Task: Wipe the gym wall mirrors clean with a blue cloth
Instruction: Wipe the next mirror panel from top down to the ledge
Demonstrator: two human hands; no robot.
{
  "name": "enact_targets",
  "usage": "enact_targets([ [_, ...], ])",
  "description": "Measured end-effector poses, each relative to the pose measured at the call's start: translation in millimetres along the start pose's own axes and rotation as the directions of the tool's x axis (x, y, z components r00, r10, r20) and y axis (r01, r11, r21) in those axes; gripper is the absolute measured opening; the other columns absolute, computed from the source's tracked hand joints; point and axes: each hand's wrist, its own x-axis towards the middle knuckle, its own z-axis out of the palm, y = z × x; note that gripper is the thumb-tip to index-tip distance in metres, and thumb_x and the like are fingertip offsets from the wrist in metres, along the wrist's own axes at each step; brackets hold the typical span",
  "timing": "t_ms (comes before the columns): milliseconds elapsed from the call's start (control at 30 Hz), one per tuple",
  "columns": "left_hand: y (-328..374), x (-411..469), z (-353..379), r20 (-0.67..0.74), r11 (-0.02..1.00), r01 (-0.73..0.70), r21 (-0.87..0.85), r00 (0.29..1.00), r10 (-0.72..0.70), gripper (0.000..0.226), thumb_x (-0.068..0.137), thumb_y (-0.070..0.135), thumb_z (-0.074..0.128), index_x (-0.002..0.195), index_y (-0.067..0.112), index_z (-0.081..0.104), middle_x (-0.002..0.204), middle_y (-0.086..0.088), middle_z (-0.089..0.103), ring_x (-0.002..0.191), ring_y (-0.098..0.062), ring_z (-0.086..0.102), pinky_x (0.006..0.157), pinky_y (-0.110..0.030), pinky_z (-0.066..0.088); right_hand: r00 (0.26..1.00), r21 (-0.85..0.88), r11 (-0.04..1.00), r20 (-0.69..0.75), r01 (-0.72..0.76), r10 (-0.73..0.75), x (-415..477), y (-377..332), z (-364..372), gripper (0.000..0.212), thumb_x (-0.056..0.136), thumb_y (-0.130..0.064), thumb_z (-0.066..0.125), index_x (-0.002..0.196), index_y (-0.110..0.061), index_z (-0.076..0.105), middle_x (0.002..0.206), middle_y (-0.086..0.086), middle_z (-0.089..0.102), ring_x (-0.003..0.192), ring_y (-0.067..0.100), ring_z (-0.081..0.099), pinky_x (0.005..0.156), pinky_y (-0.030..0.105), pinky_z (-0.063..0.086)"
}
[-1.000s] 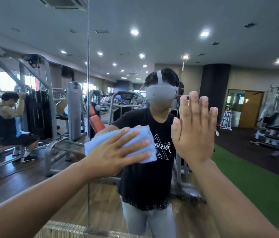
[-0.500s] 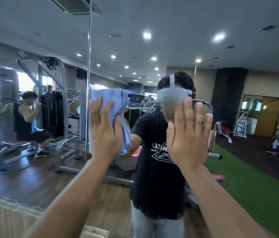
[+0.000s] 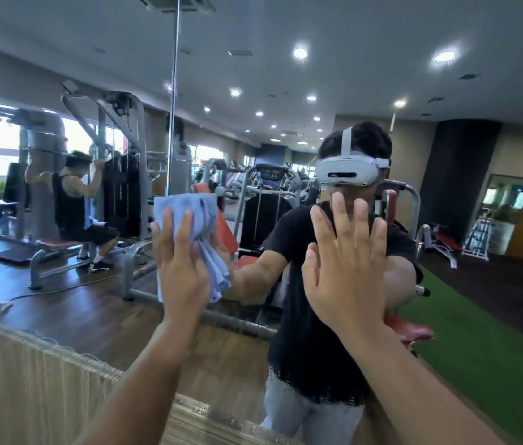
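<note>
A large wall mirror (image 3: 285, 75) fills the view, with a vertical seam (image 3: 173, 91) between two panels. My left hand (image 3: 183, 271) presses a crumpled blue cloth (image 3: 189, 207) flat against the glass just right of the seam, fingers straight and pointing up. The cloth sticks out above and to the right of the hand. My right hand (image 3: 346, 264) lies flat on the glass to the right, fingers spread upward, holding nothing. My own reflection stands behind both hands.
A light wooden ledge (image 3: 28, 364) runs along the mirror's lower edge at the left. Reflected in the glass are gym machines, a person seated on a pulldown machine (image 3: 73, 203), wooden floor and green turf (image 3: 478, 332).
My left hand has swung the cloth from a sideways position up and left to near the seam, fingers now pointing up. The view has turned slightly left. My right hand stays flat on the glass.
</note>
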Motion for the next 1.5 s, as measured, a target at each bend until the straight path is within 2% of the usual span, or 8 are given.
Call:
enact_targets([
  [300, -14, -98, 11, 0.226, 0.896, -0.437, 0.074, 0.883, 0.412, 0.05, 0.097, 0.01, 0.048, 0.145, 0.021, 0.043, 0.166, -0.003, 0.021, 0.153, -0.039, 0.013, 0.121, -0.05, 0.025, 0.998, -0.022, 0.999, 0.053, 0.046, -0.045, -45, -23, 23, 0.065, 0.098, -0.027, 0.043, 0.162, -0.024, 0.028, 0.171, 0.012, 0.017, 0.156, 0.041, 0.016, 0.121, 0.069, 0.015],
  [467, -58, -76, -21, 0.209, 0.963, -0.241, 0.124, 0.955, 0.212, 0.055, 0.093, 0.013, 0.042, 0.147, 0.025, 0.039, 0.167, 0.011, 0.009, 0.155, -0.034, 0.009, 0.117, -0.061, 0.026, 0.999, -0.04, 0.998, 0.023, 0.045, -0.044, -48, -21, 35, 0.062, 0.1, -0.027, 0.043, 0.161, -0.023, 0.032, 0.17, 0.012, 0.018, 0.156, 0.039, 0.015, 0.122, 0.067, 0.015],
  [600, -18, -38, -6, 0.077, 1.0, 0.005, 0.021, 0.997, -0.007, 0.058, 0.095, 0.009, 0.044, 0.15, 0.025, 0.035, 0.166, -0.003, 0.019, 0.155, -0.034, 0.006, 0.125, -0.048, 0.013, 0.999, -0.071, 0.997, -0.002, 0.038, -0.038, -51, -23, 42, 0.064, 0.1, -0.026, 0.042, 0.163, -0.023, 0.028, 0.17, 0.013, 0.018, 0.156, 0.041, 0.015, 0.122, 0.068, 0.014],
  [767, 22, -64, 21, 0.089, 0.984, -0.176, -0.025, 0.98, 0.177, 0.056, 0.095, 0.005, 0.043, 0.149, 0.02, 0.04, 0.163, -0.012, 0.026, 0.155, -0.037, 0.006, 0.126, -0.045, 0.012, 0.999, -0.087, 0.996, -0.021, 0.037, -0.039, -51, -21, 42, 0.063, 0.1, -0.026, 0.043, 0.162, -0.024, 0.03, 0.169, 0.012, 0.024, 0.155, 0.04, 0.02, 0.123, 0.065, 0.014],
  [933, -39, -125, 1, 0.314, 0.871, -0.485, 0.074, 0.841, 0.441, 0.067, 0.088, -0.001, 0.046, 0.149, 0.027, 0.04, 0.167, 0.0, 0.017, 0.152, -0.042, 0.015, 0.12, -0.055, 0.024, 0.998, -0.09, 0.995, -0.049, 0.033, -0.038, -50, -21, 39, 0.06, 0.1, -0.026, 0.048, 0.159, -0.024, 0.036, 0.167, 0.012, 0.028, 0.154, 0.038, 0.021, 0.124, 0.063, 0.014],
  [1100, -74, -85, -24, 0.234, 0.938, -0.331, 0.106, 0.925, 0.3, 0.051, 0.091, 0.006, 0.048, 0.141, 0.02, 0.048, 0.158, -0.014, 0.031, 0.153, -0.039, 0.012, 0.114, -0.066, 0.026, 0.998, -0.125, 0.992, -0.052, 0.022, -0.028, -50, -24, 40, 0.063, 0.099, -0.025, 0.049, 0.16, -0.025, 0.035, 0.167, 0.011, 0.027, 0.155, 0.038, 0.02, 0.123, 0.064, 0.016],
  [1267, -16, -53, 0, 0.121, 0.995, -0.096, -0.007, 0.988, 0.096, 0.052, 0.096, 0.009, 0.038, 0.146, 0.022, 0.042, 0.162, -0.016, 0.028, 0.152, -0.044, 0.011, 0.122, -0.056, 0.017, 0.999, -0.14, 0.99, -0.047, 0.021, -0.028, -51, -23, 43, 0.065, 0.098, -0.024, 0.049, 0.161, -0.025, 0.032, 0.168, 0.012, 0.024, 0.156, 0.039, 0.017, 0.124, 0.064, 0.011],
  [1500, -14, -130, 12, 0.258, 0.92, -0.389, -0.036, 0.886, 0.385, 0.045, 0.104, 0.01, 0.034, 0.146, 0.024, 0.046, 0.162, -0.006, 0.03, 0.152, -0.043, 0.014, 0.124, -0.048, 0.019, 0.998, -0.154, 0.987, -0.041, 0.037, -0.044, -50, -21, 44, 0.061, 0.101, -0.026, 0.049, 0.16, -0.024, 0.034, 0.168, 0.012, 0.023, 0.154, 0.04, 0.019, 0.124, 0.064, 0.01],
])
